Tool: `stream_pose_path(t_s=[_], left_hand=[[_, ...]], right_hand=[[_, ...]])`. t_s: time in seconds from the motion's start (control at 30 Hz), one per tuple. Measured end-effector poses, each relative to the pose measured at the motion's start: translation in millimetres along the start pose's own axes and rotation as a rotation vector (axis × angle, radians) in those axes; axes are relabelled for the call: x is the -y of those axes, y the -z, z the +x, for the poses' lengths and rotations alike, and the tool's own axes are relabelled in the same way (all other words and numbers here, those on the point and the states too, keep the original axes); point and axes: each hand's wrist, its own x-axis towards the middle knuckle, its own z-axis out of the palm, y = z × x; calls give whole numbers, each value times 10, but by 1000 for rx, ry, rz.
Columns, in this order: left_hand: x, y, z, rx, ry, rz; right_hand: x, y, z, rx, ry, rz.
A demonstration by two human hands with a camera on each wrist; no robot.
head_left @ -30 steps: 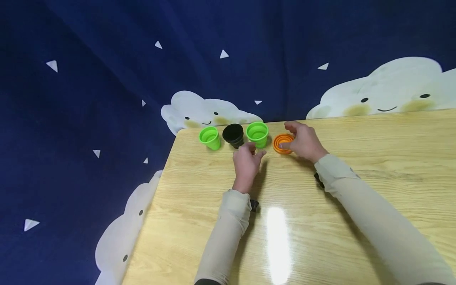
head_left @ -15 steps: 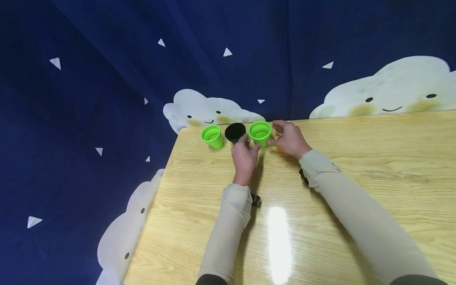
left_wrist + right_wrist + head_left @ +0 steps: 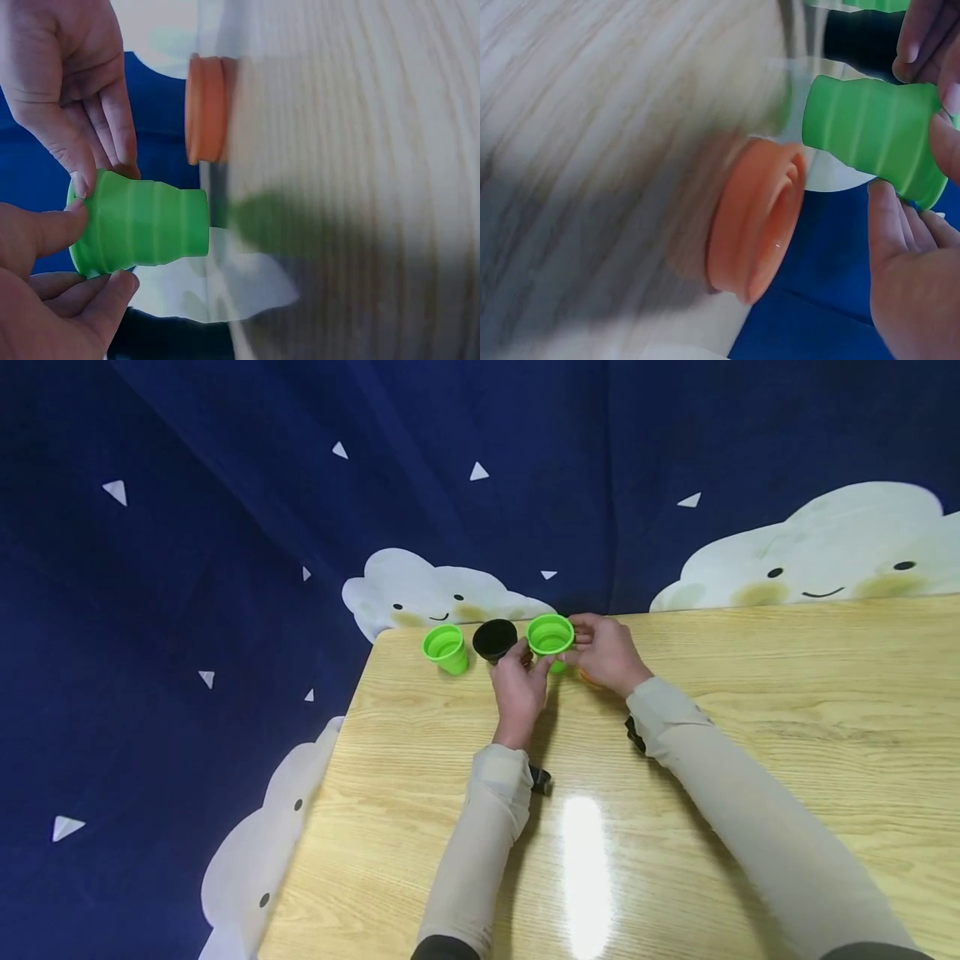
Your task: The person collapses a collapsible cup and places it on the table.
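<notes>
Fingers [image 3: 109, 309] half-curled, your left hand [image 3: 519, 695] and right hand [image 3: 611, 657] now pinch the green cup [image 3: 150, 226] between them, lifted off the table [image 3: 420, 810] since a second ago, mouth up, long axis near upright.

The left arm [image 3: 480, 843] reaches from the near side to the far, leaning slightly right; the right arm [image 3: 750, 806] slants in from near right towards the left. The left hand [image 3: 519, 692] and right hand [image 3: 611, 653] sit close together, thumbs [image 3: 56, 231] turned inward, each pinching with thumb and fingers [image 3: 106, 309]
</notes>
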Motion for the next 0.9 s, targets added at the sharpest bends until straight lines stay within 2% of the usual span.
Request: stream_pose_path(t_s=[0.17,0.37,0.47,0.57,0.67,0.73,0.9], left_hand=[[-81,58,-13,14,-27,-53],[-182,149,-62,47,-83,-29],[-251,203,-97,61,-126,-17],[-324,262,-136,69,-195,0],[-377,317,-173,70,-303,57],[-402,355,-197,65,-405,116],[-454,458,-257,67,-738,285]], right_hand=[[53,83,-55,-7,35,0],[143,222,-181,-4,112,-39],[211,307,-271,4,136,-44],[271,405,-374,2,152,-51],[316,503,-492,-6,159,-68],[342,558,-575,-7,156,-84],[420,682,-788,2,149,-129]])
